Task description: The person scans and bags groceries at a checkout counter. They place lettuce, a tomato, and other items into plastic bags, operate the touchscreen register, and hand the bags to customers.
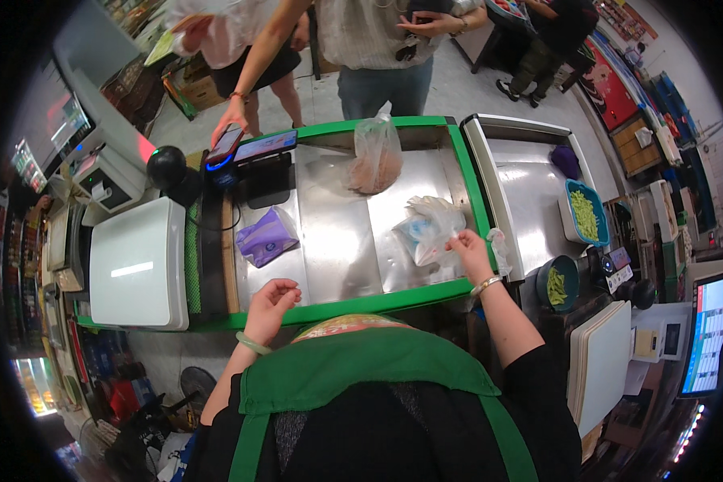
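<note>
My right hand [471,255] pinches the edge of a clear plastic bag [429,230] lying on the steel counter [337,253]. Something blue and white shows through the plastic, but I cannot tell what it is. My left hand [273,306] hovers near the counter's green front rim, loosely curled with nothing visible in it. Up and to its left lies a purple tissue pack [267,237]. Farther back, a tied clear bag with brownish contents [376,161] rests on the steel.
A customer's hand [234,120] holds a phone [225,143] over a payment reader [222,169] beside a screen [266,146]. A white scale-like plate [138,265] stands left. On the right are a basket of green vegetables [585,215] and a dark bowl [558,283].
</note>
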The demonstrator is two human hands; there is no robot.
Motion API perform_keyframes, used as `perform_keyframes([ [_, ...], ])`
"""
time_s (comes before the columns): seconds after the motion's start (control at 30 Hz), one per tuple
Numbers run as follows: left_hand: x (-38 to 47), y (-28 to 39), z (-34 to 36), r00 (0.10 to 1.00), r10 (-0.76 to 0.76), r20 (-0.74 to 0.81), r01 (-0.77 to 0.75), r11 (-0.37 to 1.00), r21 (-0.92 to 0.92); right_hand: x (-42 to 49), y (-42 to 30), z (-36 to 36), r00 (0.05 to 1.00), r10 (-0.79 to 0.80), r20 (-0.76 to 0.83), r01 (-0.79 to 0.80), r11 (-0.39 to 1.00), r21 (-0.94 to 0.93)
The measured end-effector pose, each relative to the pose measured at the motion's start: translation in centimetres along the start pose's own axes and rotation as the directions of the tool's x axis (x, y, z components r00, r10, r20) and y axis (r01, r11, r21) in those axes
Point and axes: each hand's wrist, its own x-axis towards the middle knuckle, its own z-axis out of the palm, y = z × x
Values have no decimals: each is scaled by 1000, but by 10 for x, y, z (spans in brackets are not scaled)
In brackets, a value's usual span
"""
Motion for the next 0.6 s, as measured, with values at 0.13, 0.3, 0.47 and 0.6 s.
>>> perform_keyframes([
  [0.13,9,6,15,1000,-17,21,16,999,52,-15,11,0,999,43,-25,-46,992,-114],
  [0.3,13,11,23,1000,-24,15,23,998,57,-7,-21,-14,891,-453,-25,296,622,-725],
  [0.47,8,13,25,999,-28,-27,28,999,21,55,-73,-3,806,-589,63,452,542,-709],
  [0.6,-3,9,21,995,-19,-96,19,1000,5,123,-98,53,772,-622,131,529,514,-676],
])
